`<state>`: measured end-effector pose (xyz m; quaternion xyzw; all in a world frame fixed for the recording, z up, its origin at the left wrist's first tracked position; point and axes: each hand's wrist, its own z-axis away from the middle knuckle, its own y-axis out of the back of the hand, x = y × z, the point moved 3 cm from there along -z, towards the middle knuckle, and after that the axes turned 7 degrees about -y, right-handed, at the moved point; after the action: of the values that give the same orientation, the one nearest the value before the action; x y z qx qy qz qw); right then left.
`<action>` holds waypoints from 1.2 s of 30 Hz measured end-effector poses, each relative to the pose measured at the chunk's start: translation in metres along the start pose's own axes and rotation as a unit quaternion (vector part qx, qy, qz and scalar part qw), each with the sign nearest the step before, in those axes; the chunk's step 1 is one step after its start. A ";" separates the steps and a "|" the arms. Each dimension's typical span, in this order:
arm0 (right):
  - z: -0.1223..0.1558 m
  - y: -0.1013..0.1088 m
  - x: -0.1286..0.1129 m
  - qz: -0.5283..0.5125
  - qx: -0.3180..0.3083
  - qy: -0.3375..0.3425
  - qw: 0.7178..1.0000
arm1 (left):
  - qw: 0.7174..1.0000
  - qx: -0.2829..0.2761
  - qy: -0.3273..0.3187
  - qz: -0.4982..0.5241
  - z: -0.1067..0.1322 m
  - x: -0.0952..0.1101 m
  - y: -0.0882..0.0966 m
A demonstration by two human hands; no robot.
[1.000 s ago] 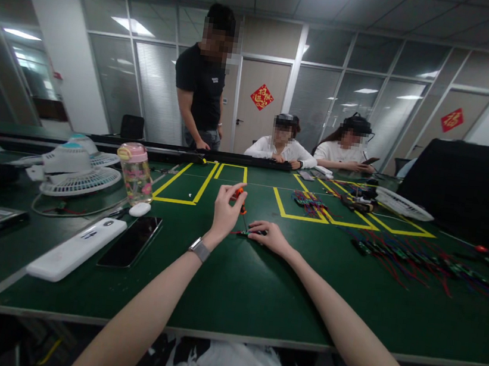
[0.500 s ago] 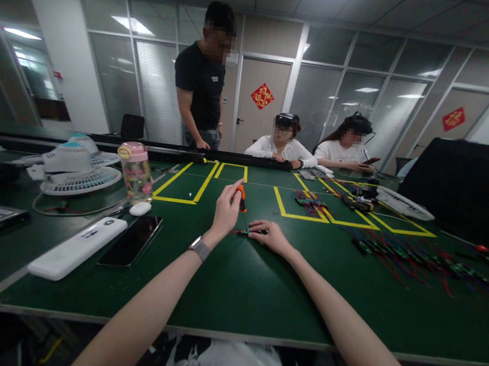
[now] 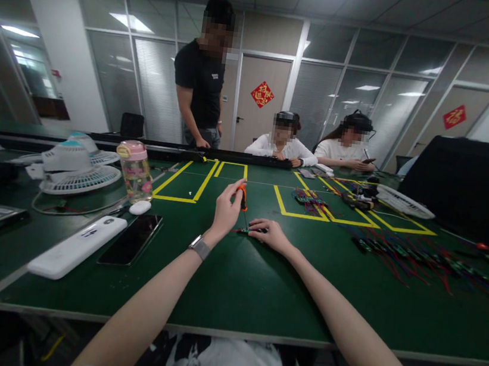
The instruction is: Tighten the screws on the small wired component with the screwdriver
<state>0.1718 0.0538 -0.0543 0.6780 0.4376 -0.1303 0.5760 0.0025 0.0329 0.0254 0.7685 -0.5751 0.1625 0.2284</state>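
My left hand (image 3: 227,208) is closed round the orange and black handle of a screwdriver (image 3: 243,197), held nearly upright. Its thin shaft runs down to a small green circuit board (image 3: 243,231) lying on the green table. From the right, my right hand (image 3: 270,234) pinches the board's edge with its fingertips, pressing it against the tabletop. Whether the screwdriver's tip sits in a screw is too small to make out. Short red wires show at the board's left end.
More wired circuit boards (image 3: 415,256) lie in a row at the right, with a smaller heap (image 3: 309,202) by the yellow tape. To the left are a black phone (image 3: 131,240), a white power bank (image 3: 78,246), a pink-lidded bottle (image 3: 135,171) and white fans (image 3: 80,179). Several people are across the table.
The screwdriver's handle has turned slightly in my left hand's fingers. My right hand and the board stay in place; the view has shifted a touch.
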 end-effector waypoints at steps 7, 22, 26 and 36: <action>0.000 0.000 0.000 0.002 -0.001 -0.003 1.000 | 0.999 0.012 -0.005 -0.031 0.000 0.001 0.001; 0.000 0.000 0.000 0.007 -0.001 -0.001 1.000 | 1.000 -0.013 -0.010 -0.008 0.001 0.001 -0.002; 0.000 0.000 -0.001 0.006 0.001 -0.004 1.000 | 1.000 -0.003 -0.018 -0.016 0.001 0.002 -0.002; 0.000 0.000 0.000 0.009 -0.001 -0.002 1.000 | 1.000 -0.005 -0.007 -0.030 0.001 0.001 0.000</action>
<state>0.1717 0.0540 -0.0540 0.6809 0.4304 -0.1260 0.5791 0.0032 0.0314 0.0253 0.7854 -0.5543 0.1476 0.2328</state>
